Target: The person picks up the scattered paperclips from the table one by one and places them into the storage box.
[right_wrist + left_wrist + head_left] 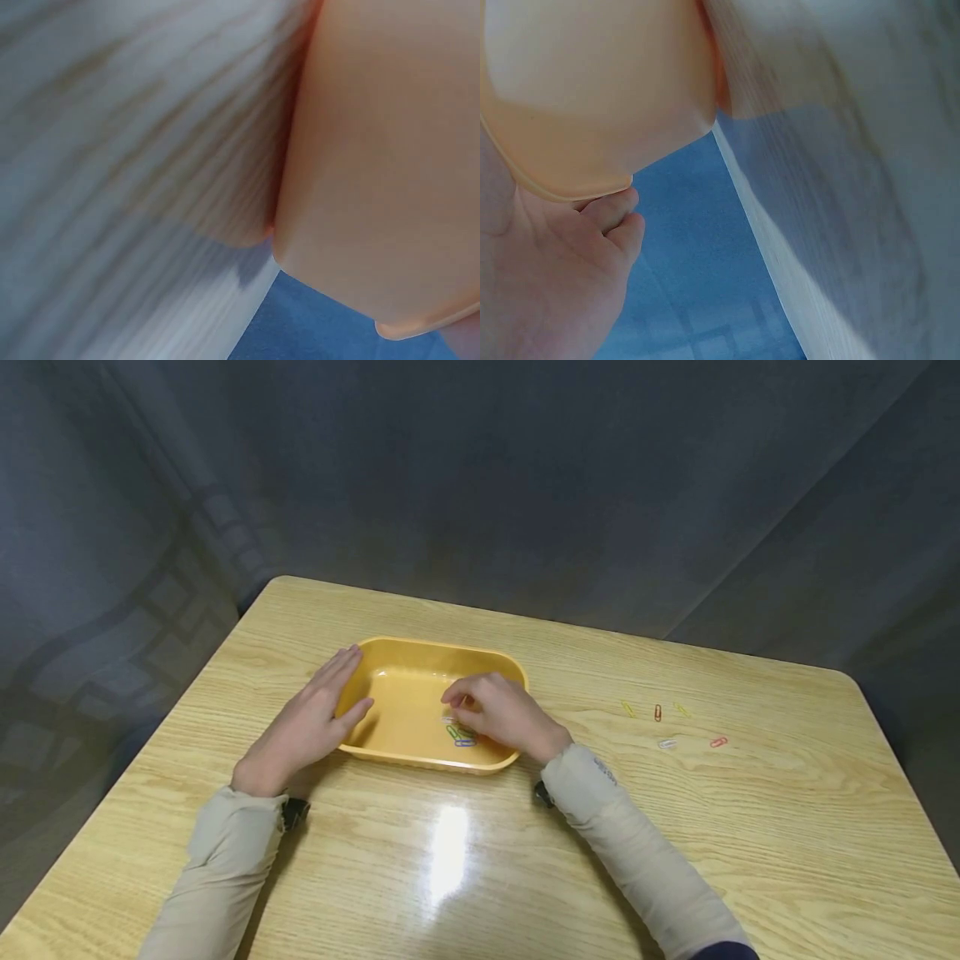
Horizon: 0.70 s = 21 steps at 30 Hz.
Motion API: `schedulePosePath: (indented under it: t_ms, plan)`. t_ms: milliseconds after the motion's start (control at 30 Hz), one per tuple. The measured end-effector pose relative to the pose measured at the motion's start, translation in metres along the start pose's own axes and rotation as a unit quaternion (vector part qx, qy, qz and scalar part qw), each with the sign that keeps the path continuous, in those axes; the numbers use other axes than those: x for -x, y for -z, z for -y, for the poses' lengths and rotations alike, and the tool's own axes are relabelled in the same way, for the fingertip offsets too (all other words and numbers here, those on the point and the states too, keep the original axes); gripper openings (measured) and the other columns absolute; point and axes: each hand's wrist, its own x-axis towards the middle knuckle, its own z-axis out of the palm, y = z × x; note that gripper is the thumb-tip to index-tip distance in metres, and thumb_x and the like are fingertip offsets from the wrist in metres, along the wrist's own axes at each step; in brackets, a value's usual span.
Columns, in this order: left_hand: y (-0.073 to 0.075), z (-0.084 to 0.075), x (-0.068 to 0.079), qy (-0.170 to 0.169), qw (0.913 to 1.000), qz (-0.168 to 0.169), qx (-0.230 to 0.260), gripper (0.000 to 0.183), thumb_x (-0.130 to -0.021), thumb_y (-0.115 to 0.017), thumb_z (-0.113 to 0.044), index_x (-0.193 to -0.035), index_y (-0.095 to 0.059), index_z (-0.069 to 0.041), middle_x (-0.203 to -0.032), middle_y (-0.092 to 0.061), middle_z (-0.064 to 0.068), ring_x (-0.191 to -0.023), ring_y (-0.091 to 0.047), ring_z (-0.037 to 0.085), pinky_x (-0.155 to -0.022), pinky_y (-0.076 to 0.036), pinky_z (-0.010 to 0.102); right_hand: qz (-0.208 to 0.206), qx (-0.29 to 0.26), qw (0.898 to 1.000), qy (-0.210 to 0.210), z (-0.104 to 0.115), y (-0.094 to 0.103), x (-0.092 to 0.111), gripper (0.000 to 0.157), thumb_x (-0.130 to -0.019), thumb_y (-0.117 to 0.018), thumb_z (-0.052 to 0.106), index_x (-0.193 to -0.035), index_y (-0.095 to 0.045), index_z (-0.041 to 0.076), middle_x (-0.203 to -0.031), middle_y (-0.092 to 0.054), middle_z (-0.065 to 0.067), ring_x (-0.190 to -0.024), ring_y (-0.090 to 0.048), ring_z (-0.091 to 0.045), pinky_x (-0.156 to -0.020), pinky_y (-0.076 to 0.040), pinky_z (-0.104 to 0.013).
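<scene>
My left hand [307, 722] lies along the left end of a yellow plastic basin [431, 762], fingers extended at the rim and thumb over the inside. The left wrist view shows this hand [562, 270] against the basin's rim. My right hand [498, 706] reaches over the right part of the basin, fingers bent and fingertips low inside. A whitish paper clip [447, 719] shows right at its thumb tip; I cannot tell whether it is pinched. Beside it on the basin floor lie a green paper clip [453, 732] and a blue paper clip [465, 743].
On the wooden table [600, 652] right of the basin, several loose paper clips lie spread out: a yellow one [628, 709], a red-brown one [657, 712], a white one [667, 744] and a pink one [718, 742] among them. A dark curtain [480, 485] hangs behind the table.
</scene>
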Motion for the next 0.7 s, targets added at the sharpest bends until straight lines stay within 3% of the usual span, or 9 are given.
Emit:
schedulePosePath:
  t_ms: [467, 700]
  plan:
    - [0.0, -0.001, 0.001, -0.007, 1.0, -0.002, 0.001, 0.071, -0.103, -0.053, -0.028, -0.157, -0.018, 0.002, -0.166, -0.014, 0.019, -0.154, -0.012, 0.037, -0.125, -0.015, 0.055, -0.018, -0.038, 0.999, 0.002, 0.003, 0.015, 0.01, 0.022, -0.096, -0.065, 0.016, -0.115, -0.072, 0.007, -0.111, -0.074, -0.004, -0.094, -0.066, -0.016, -0.084, -0.057, -0.03]
    - [0.001, 0.0, 0.002, -0.014, 0.9999, -0.002, 0.004, 0.066, -0.106, -0.045, -0.028, -0.157, -0.017, 0.003, -0.166, -0.014, 0.019, -0.154, -0.011, 0.037, -0.125, -0.014, 0.054, -0.054, -0.046, 0.998, 0.002, 0.002, 0.026, 0.027, 0.02, -0.094, -0.067, 0.013, -0.113, -0.072, 0.006, -0.109, -0.074, -0.004, -0.093, -0.065, -0.016, -0.081, -0.057, -0.032]
